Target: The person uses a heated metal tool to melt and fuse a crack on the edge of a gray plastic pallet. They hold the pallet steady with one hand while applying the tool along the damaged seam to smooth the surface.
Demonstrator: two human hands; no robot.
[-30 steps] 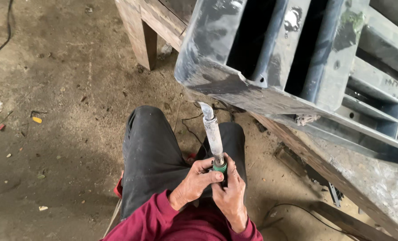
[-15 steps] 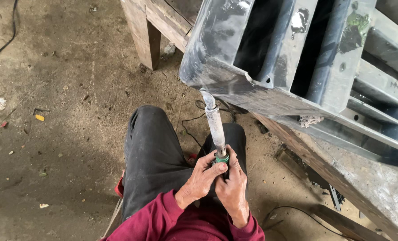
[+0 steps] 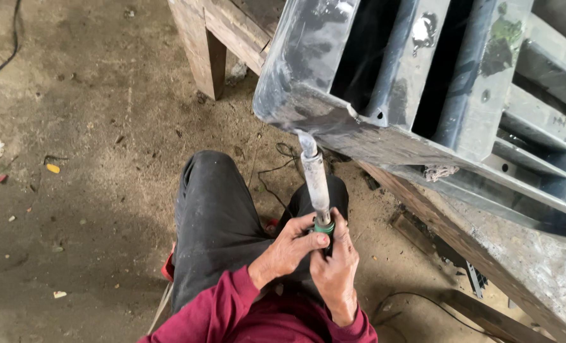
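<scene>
- Both hands wrap the near end of a long grey tool (image 3: 316,181): the left hand (image 3: 290,249) curls its fingers round the green collar (image 3: 324,227) from the left, and the right hand (image 3: 337,270) closes on the handle just below it, from the right.
- The tool's tip (image 3: 306,141) points away from the person and meets the lower edge of the grey metal frame (image 3: 384,82) (whether it truly touches or sits just short, I cannot tell).
- The frame lies tilted on a wooden bench (image 3: 524,267) at the far right; the person sits low on the dirt floor (image 3: 73,190), dark-trousered knee (image 3: 216,203) beneath the tool.
- The step in hand looks like working that edge with the tip.
- The next move seems to call for a firm two-handed hold, keeping the tip steady along the edge.
</scene>
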